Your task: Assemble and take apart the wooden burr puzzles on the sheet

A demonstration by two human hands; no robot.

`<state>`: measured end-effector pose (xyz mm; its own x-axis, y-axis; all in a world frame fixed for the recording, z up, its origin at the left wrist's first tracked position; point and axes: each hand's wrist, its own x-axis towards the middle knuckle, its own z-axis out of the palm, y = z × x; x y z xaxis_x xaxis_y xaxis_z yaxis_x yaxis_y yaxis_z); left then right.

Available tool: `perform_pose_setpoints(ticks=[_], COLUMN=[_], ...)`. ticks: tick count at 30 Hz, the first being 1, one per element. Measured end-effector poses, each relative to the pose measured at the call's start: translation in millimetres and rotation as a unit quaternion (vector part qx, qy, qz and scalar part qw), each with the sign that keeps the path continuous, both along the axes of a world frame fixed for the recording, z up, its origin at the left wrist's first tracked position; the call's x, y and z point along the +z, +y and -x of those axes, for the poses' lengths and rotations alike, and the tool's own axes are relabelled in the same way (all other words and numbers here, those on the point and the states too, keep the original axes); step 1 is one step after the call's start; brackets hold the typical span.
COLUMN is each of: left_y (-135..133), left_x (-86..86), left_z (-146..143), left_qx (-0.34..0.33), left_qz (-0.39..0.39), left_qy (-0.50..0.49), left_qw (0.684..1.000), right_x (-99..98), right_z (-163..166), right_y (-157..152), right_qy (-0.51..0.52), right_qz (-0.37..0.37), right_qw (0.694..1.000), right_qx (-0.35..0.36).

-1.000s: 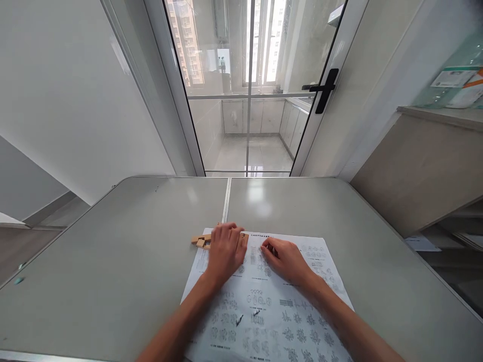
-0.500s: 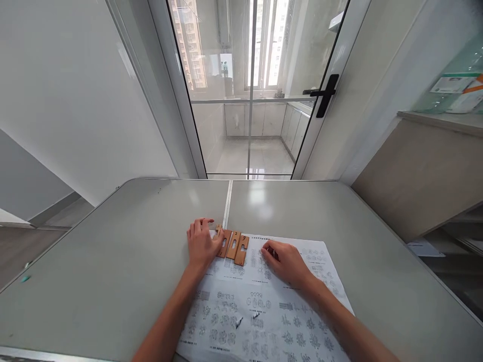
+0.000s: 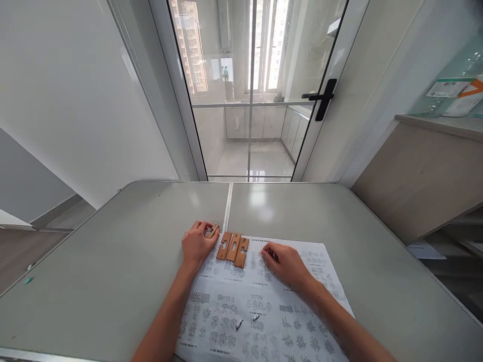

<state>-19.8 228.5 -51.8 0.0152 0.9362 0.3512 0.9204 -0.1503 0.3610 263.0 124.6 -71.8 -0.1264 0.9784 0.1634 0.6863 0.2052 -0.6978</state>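
Observation:
My left hand [image 3: 198, 243] is closed on a small wooden puzzle piece [image 3: 212, 231] at the upper left corner of the printed sheet [image 3: 234, 281]. Just right of it, three flat wooden pieces lie side by side: a left piece [image 3: 220, 255] with a side notch, a middle piece [image 3: 229, 256] with a slot and a number 2, and a right piece [image 3: 239, 260] notched at its side. My right hand [image 3: 285, 261] rests on the sheet with curled fingers. What its fingers hold, if anything, is hidden.
The sheet, covered in small line diagrams, lies on a grey table [image 3: 113, 261] with a seam [image 3: 228, 206]. Behind the table stands a glass door with a black handle [image 3: 320, 99]. Shelving [image 3: 415, 171] is at the right; a small green bit [image 3: 28, 280] lies far left.
My left hand has drawn slightly left, away from the three pieces, with the small piece now showing between its fingers. The left piece of the row is uncovered. My right hand stays put.

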Motion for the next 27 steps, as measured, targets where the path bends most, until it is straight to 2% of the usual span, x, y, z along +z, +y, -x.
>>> perform_pose_setpoints(ticks=[10,14,18,21,23,25,27], left_y=[4.9,4.7,-2.6,-18.9,-34.8,-52.0,-67.1], left_x=[6.1,5.7,10.6,16.9,19.0,17.8,13.7], left_z=[5.6,5.8,-1.5,-19.0,-35.5,-52.7,-67.2], left_qx=[0.054,0.057,0.035,-0.043,-0.142,-0.279,-0.382], left_qz=[0.006,-0.011,-0.060,-0.103,-0.129,-0.160,-0.185], left_qy=[-0.045,-0.048,-0.076,-0.112,-0.117,-0.091,-0.063], left_qw=[0.998,0.997,0.995,0.987,0.974,0.942,0.903], right_x=[4.9,5.7,7.4,7.7,6.9,5.1,2.8], right_z=[0.1,0.6,1.8,2.5,2.4,1.3,-1.3], right_y=[-0.7,-0.6,-0.5,0.1,1.7,5.0,9.9], right_qy=[-0.005,-0.004,-0.004,-0.002,0.014,0.062,0.144], right_qz=[0.003,0.002,0.001,0.002,0.006,0.013,0.020], right_qw=[1.000,1.000,1.000,1.000,1.000,0.998,0.988], right_qx=[0.002,-0.001,-0.004,-0.004,-0.010,-0.025,-0.056])
